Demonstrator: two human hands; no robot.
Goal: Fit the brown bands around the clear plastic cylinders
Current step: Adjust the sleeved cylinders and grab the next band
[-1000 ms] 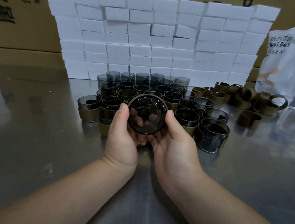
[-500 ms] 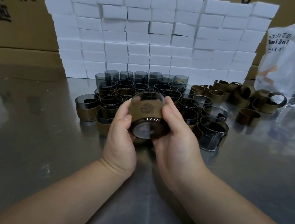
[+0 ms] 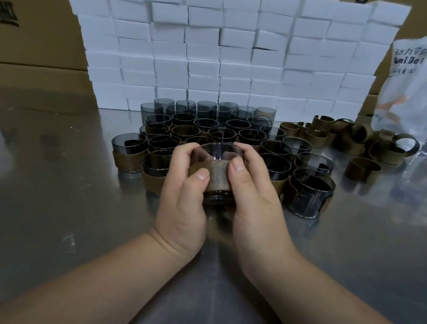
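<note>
Both hands hold one clear smoky plastic cylinder [image 3: 217,152] just above the steel table, open end up. A brown band [image 3: 217,175] wraps its lower half. My left hand [image 3: 183,192] grips its left side, thumb on the band. My right hand [image 3: 254,198] grips the right side, thumb on the band's upper edge. Behind them stands a cluster of cylinders [image 3: 210,125], several banded and the back row bare. A heap of loose brown bands [image 3: 349,138] lies at the right.
A wall of white foam blocks [image 3: 229,48] stands behind the cylinders, with cardboard boxes [image 3: 27,19] behind it. A printed plastic bag [image 3: 423,83] and clear wrapping sit at the right edge. The reflective steel table [image 3: 51,200] stretches to the left and front.
The cylinder went from facing me, mouth toward the camera, to upright with its mouth up. Both thumbs have come onto the band at the front.
</note>
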